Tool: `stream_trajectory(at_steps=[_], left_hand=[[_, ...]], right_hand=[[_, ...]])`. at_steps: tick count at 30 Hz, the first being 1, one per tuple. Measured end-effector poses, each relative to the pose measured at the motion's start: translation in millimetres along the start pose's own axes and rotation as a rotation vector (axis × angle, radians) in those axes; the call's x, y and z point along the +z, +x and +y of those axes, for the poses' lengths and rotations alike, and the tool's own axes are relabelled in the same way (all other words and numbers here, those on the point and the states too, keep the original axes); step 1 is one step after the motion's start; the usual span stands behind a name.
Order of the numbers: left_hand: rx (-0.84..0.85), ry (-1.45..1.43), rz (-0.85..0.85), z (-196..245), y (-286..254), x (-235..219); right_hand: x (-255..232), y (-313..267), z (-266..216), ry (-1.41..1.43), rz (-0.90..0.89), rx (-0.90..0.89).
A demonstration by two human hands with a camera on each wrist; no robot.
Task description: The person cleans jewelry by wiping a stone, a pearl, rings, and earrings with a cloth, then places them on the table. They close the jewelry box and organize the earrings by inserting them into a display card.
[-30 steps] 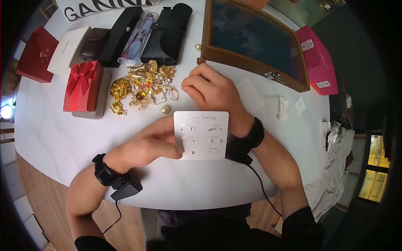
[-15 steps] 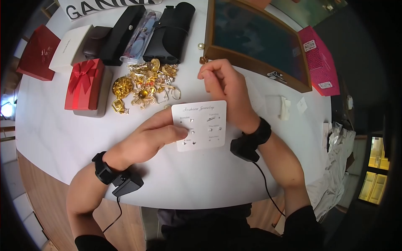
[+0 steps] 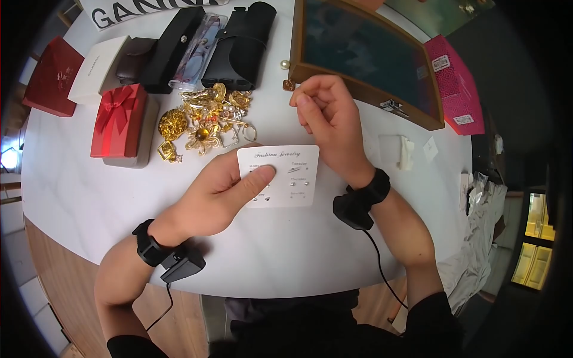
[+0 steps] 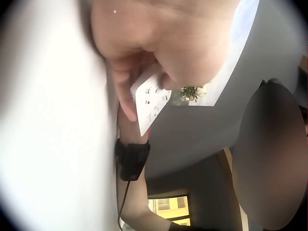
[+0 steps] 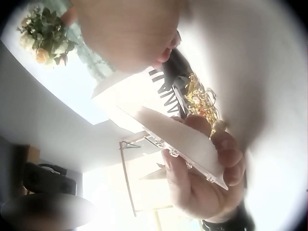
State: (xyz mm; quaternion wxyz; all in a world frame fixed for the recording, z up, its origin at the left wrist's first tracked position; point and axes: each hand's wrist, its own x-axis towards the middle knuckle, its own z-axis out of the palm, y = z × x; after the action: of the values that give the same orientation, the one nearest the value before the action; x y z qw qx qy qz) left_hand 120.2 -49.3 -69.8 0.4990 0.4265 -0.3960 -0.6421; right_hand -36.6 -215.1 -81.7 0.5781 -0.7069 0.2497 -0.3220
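Note:
In my left hand (image 3: pixel 206 191) is a white earring card (image 3: pixel 301 194) with several small stud earrings in rows, its printed face turned up. My thumb presses on the card's front and the fingers lie behind it. The right wrist view shows the plain back of the earring card (image 5: pixel 178 134) and the fingers under it. To the right, my right hand (image 3: pixel 337 125) is raised beside the card, its fingers loosely curled and the thumb near the index finger; nothing shows between them. Gold jewelry (image 3: pixel 203 119) lies in a pile beyond my left hand.
A wooden glass-topped case (image 3: pixel 364 59) stands at the back right, with a pearl (image 3: pixel 285 64) and a small brown piece (image 3: pixel 288 85) by its corner. Glasses cases (image 3: pixel 239 53) and a red gift box (image 3: pixel 118 125) stand back left. A pink box (image 3: pixel 456 89) is far right.
The left hand has raised the card slightly and shifted it left, its thumb sliding inward over the card's face. My right hand has moved right and up, away from the jewelry pile.

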Motion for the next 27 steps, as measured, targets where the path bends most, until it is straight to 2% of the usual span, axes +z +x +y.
stream_trajectory(at_steps=[2, 6, 11, 18, 20, 27], left_hand=[[0.044, 0.064, 0.016, 2.4, -1.0, 0.8], [0.078, 0.042, 0.073, 0.5, -0.7, 1.5], [0.094, 0.078, 0.171, 0.4, -0.3, -2.0], [0.189, -0.010, 0.217, -1.6, -1.3, 3.8], [0.219, 0.117, 0.238, -0.9, -1.7, 1.1], [0.354, 0.237, 0.314, -4.0, 2.6, 1.3]], right_hand=[[3.0, 0.8, -0.7, 0.011, 0.047, -0.059], [-3.3, 1.6, -4.0, 0.012, 0.022, -0.066], [-4.3, 2.8, 0.8, 0.237, 0.017, 0.004], [-5.9, 2.9, -2.0, 0.234, 0.021, 0.048], [-5.1, 2.7, -1.7, 0.244, 0.019, 0.055], [-1.1, 0.3, -6.2, 0.192, 0.024, 0.036]])
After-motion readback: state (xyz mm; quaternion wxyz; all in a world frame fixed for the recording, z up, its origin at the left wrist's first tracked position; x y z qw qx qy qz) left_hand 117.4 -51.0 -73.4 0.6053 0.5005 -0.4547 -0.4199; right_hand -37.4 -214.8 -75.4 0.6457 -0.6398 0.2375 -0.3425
